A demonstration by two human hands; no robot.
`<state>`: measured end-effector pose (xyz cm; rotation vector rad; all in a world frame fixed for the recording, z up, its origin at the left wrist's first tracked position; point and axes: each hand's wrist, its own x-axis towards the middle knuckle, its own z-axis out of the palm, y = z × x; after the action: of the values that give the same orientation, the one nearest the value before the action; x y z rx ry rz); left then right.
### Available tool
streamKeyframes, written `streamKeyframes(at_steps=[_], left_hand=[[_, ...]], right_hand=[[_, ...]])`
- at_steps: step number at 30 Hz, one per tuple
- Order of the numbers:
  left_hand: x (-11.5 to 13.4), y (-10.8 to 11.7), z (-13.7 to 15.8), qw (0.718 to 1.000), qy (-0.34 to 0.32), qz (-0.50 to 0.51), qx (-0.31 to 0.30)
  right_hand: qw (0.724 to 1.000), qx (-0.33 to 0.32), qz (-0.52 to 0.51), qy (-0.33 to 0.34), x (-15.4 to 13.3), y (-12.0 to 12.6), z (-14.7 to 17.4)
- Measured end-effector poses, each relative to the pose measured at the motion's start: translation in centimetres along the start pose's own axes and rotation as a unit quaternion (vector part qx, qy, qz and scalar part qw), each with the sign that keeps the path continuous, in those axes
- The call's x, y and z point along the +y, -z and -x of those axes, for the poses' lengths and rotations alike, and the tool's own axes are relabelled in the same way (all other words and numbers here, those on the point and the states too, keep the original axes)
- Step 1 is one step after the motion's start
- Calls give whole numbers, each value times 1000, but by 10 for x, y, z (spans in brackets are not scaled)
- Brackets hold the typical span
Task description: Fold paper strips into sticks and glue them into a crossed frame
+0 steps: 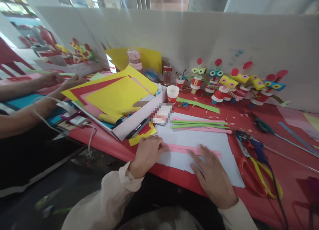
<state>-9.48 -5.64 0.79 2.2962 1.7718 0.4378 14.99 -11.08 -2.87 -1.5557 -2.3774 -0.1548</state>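
Some pink paper [180, 149], flat on a white sheet [184, 137]

The pink paper is long and thin and lies on the near half of the sheet. Its long way runs from side to side, with the right end a bit nearer the person. I can't tell if it is one folded piece or two.

The left hand [148, 153] is at the left end, thumb and fingertips close together. I can't tell if they pinch or just press. The right hand [211, 170] has its fingers spread apart, tips on the paper's right part.

It looks like the step is making the paper straight and flat. That would call for a steady left end and a soft press along it.

Green strips [199, 123] lie on the sheet's far part. Scissors [245, 151] lie right of the sheet.
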Motion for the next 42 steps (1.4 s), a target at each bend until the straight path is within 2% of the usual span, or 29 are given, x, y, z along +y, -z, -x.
streamKeyframes(at_steps=[4, 10, 15, 18, 20, 22, 24, 26, 29, 32, 38, 42], left_hand=[[-15, 1, 7, 999, 8, 42, 19], [-29, -13, 17, 990, 19, 74, 116], [-36, -13, 24, 977, 52, 86, 188], [-30, -10, 30, 969, 73, 74, 226], [-14, -13, 32, 968, 81, 20, 238], [10, -20, 31, 974, 36, -36, 223], [36, -33, 28, 981, -113, -40, 152], [57, -45, 23, 975, -197, -47, 87], [67, -55, 19, 973, -214, -62, 57], [63, -55, 18, 972, -218, -60, 56], [61, -51, 19, 974, -215, -34, 58], [65, -51, 18, 975, -212, -31, 59]], right_hand=[[1000, 1, 1, 3, 1, -2, 1], [1000, -6, 13, 7, 2, -3, 2], [1000, 1, 22, 11, 2, -4, 3], [1000, 3, 30, 10, 1, -5, 3], [999, 4, 34, 11, 1, -5, 3], [999, 2, 39, 11, 1, -5, 2], [999, -5, 45, 7, 0, -4, 1], [998, -18, 53, 3, 0, -3, 1], [997, -35, 66, 9, 1, 0, 2], [996, -40, 80, 8, 9, 4, 6], [990, -43, 120, -66, 35, 17, 20], [987, -45, 129, -85, 38, 23, 21]])
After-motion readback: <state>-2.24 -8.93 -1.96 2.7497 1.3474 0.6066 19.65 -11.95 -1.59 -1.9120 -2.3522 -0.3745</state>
